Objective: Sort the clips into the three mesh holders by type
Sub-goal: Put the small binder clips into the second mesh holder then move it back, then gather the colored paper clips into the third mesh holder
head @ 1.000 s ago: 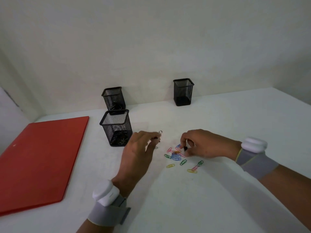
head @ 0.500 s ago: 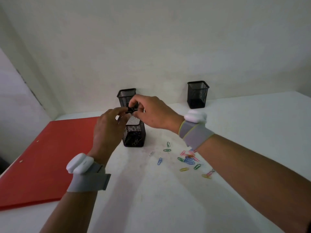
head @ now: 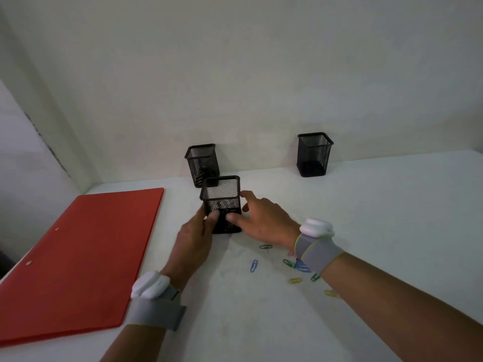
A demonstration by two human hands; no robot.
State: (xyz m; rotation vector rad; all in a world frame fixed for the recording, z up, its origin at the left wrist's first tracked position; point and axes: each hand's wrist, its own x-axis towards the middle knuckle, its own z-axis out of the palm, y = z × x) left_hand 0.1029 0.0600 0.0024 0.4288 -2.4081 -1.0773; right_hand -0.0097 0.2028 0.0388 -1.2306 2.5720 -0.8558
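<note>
on the white counter, both hands close around the nearest mesh holder.

this front holder has dark metal clips low inside, their type too blurred to tell; it stands just ahead of a second mesh holder by the wall, which has something dark in it, and a third mesh holder stands well apart to the right, its contents unclear. the left hand grips the front holder's near left side, thumb pressed on the mesh. the right hand touches its right side with spread, fairly straight fingers, an open grip. coloured paper clips lie loose on the counter under the right wrist. a red folder lies flat to the left.
</note>
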